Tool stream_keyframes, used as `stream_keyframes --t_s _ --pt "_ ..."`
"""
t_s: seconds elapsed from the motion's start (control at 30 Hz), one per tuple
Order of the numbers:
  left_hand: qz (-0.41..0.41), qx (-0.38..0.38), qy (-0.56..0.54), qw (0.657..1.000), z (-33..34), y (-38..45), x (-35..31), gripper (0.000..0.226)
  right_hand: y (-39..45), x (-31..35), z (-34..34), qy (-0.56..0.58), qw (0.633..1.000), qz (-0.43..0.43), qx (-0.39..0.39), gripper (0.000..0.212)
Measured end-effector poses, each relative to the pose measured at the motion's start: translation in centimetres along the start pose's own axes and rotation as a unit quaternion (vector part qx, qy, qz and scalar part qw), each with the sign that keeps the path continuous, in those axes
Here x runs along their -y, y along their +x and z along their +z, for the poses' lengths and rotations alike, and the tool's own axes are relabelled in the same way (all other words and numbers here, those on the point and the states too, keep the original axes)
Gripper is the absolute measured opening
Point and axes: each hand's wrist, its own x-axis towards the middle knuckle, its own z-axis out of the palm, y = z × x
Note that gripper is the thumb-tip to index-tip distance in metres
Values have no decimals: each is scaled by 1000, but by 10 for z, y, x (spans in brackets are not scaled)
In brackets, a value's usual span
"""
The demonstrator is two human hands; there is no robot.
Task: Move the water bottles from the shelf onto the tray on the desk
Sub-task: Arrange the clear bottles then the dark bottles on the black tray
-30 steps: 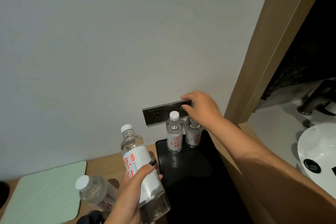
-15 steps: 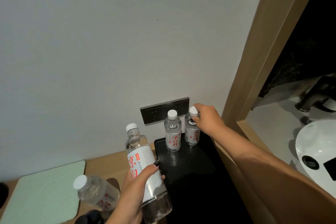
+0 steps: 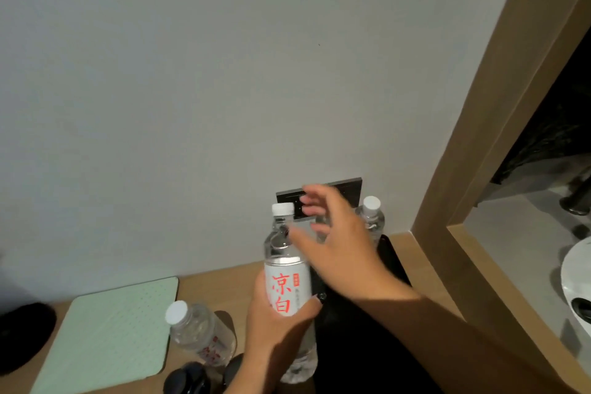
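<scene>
The left hand [image 3: 275,323] gripped the large water bottle [image 3: 287,281] by its label, upright, at the near left edge of the black tray [image 3: 393,262]. The right hand [image 3: 339,243], which half a second earlier held the far right bottle [image 3: 372,217], had let go and swung left, fingers spread and empty, just behind the gripped bottle's neck. A small bottle [image 3: 198,334] stood left of the grip, beside the green mat [image 3: 105,333].
</scene>
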Motion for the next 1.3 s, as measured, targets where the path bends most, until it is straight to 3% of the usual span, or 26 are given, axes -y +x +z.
stream_keyframes --t_s 0.07,0.2,0.3,0.43,0.47,0.53,0.63,0.7,0.8,1.13,1.3 --pt "14 2 11 1000 0 -2 -3 61 -9 -3 23 22 995 92 28 64" --pt "19 -32 2 999 -7 0 3 81 -21 -9 47 123 967 217 45 46" --pt "40 -6 55 998 -27 0 12 88 -23 -14 56 128 968 214 44 36" --pt "49 150 152 976 -70 -9 -6 80 -22 -14 55 128 973 191 12 27" --pt "72 141 152 976 -83 -10 -11 76 -21 -14 53 120 975 186 3 28" --pt "128 48 172 976 -109 -9 -18 68 -19 -16 46 105 978 178 -4 28" --pt "138 -39 319 937 -140 0 -15 63 -14 -27 32 67 985 160 2 28" --pt "71 -24 374 924 -150 11 -2 65 -10 -40 21 26 987 156 4 36" --pt "-2 46 344 938 -145 14 11 71 -4 -65 5 -44 986 160 3 46" --pt "46 -20 343 938 -135 24 21 38 1 -120 -19 -94 979 164 78 63" --pt "46 -29 305 951 -135 25 22 24 -5 -130 -18 -50 981 158 96 69"
